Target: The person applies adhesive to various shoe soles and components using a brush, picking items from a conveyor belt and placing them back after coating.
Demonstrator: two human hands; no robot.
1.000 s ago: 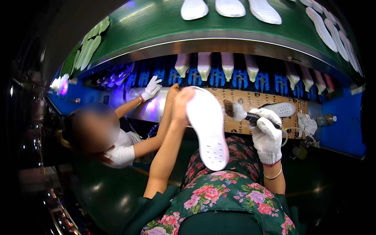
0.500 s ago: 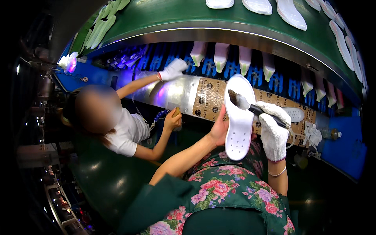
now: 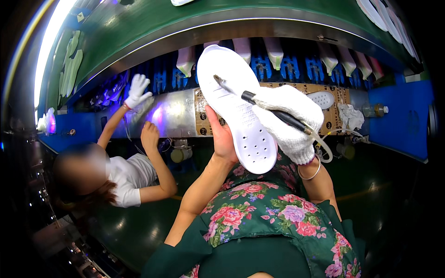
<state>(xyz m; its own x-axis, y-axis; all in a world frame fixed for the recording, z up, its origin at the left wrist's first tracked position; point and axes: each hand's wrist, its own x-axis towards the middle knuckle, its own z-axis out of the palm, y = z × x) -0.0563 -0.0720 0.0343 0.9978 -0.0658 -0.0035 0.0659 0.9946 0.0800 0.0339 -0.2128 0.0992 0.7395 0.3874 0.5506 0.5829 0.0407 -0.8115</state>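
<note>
A white shoe sole (image 3: 249, 116) with small holes at one end is held up in front of me, tilted, its far end leaning left. My bare left hand (image 3: 224, 141) grips its left edge, with the fingers hidden underneath. My right hand (image 3: 294, 118), in a white knit glove, is closed round a glue brush (image 3: 288, 119) with a black handle and a metal neck. The dark bristles touch the upper part of the sole. From the handle's rear end a clear hose (image 3: 326, 150) curves away to the right.
Another white sole (image 3: 322, 98) lies on the cardboard-covered ledge (image 3: 340, 90), beside a crumpled cloth (image 3: 351, 116) and a bottle (image 3: 374, 110). Pale pieces hang on blue holders (image 3: 289, 68) beneath the green belt (image 3: 139, 23). A co-worker (image 3: 127, 178) works at the left.
My view has shifted, and the sole now appears larger and leans further left. The brush tip has moved over the sole's surface. The co-worker's gloved hand has changed position, its fingers now spread.
</note>
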